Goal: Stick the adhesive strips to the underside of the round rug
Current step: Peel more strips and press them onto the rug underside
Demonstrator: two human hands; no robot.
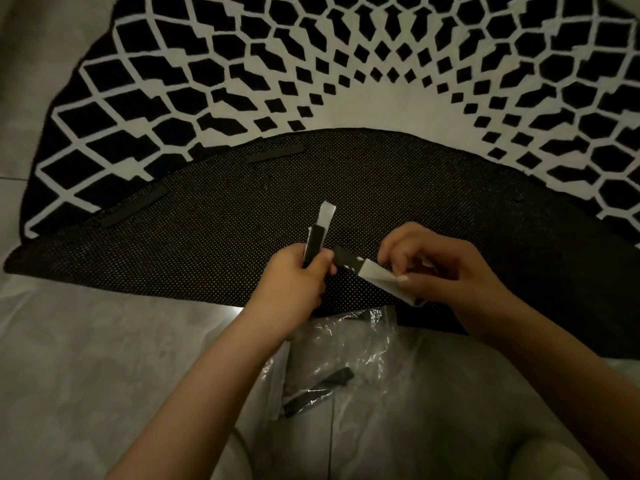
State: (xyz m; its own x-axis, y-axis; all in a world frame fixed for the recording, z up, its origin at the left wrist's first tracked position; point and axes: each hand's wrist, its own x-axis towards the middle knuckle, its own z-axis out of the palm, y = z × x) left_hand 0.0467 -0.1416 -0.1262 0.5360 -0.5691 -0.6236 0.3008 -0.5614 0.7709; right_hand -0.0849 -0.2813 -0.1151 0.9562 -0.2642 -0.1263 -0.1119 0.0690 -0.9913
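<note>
- Across the upper frame: round rug (346, 46) with a black-and-white diamond pattern, spread on a pale tiled floor (86, 341).
- Through the middle band: near half of the rug folded back, dotted black underside (207, 244) facing up.
- At left on that underside: adhesive strip (135, 207), stuck flat near the folded rim.
- Further up, left of centre: second stuck strip (275, 152), also flat near the rim and well apart from the first.
- At centre, above the underside: left hand (294, 278), fingers curled tight round a black strip (314, 245) held upright, white backing paper (326, 216) peeled loose at its top.
- Just right of it: another black strip (346, 259), running from the left hand toward the right one, partly peeled.
- Right of centre: right hand (446, 271), thumb and fingertips pinched together on the white liner (377, 273) of that strip, folded away from the black part.
- Below the hands, on the floor: crumpled clear plastic bag (346, 351), overlapping the rug's near edge, with dark strips (332, 379) inside; count unclear.
</note>
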